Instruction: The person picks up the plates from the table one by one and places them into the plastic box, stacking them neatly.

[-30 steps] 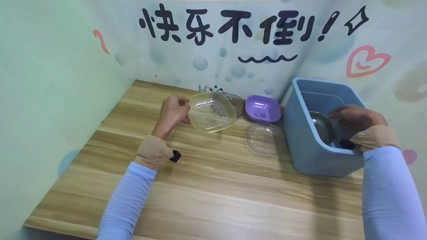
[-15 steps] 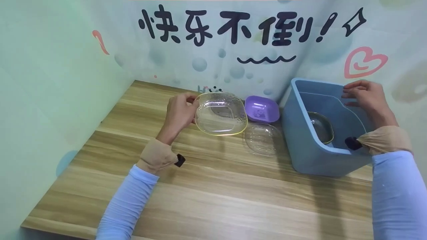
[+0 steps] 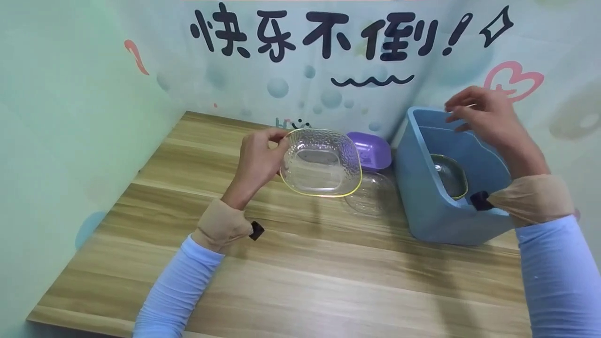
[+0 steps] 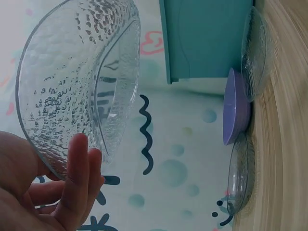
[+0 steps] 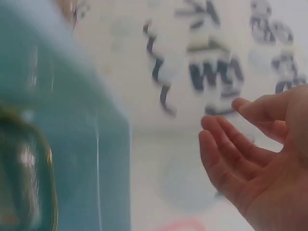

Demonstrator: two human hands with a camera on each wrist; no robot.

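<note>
My left hand (image 3: pixel 264 157) pinches the left rim of a clear, textured bowl (image 3: pixel 321 162) with a yellow edge, thumb and fingers on either side of the wall. The bowl is raised above the table, tilted so its inside faces me; the left wrist view shows its dimpled side (image 4: pixel 62 91). My right hand (image 3: pixel 483 115) hovers over the back rim of the blue bin (image 3: pixel 425 220), fingers loosely bent and holding nothing. Inside the bin a similar clear bowl (image 3: pixel 449 176) with a yellowish rim leans against the left wall.
A purple bowl (image 3: pixel 375 151) stands by the back wall, left of the bin. In front of it lies a clear dish (image 3: pixel 371 199), partly hidden behind the held bowl. Another clear bowl (image 4: pixel 240 178) sits by the wall on the wooden table (image 3: pixel 291 277).
My left hand has carried the clear bowl to the right, turning its inside more toward me. My right hand has left the bowl in the bin, rising out and then moving left.
</note>
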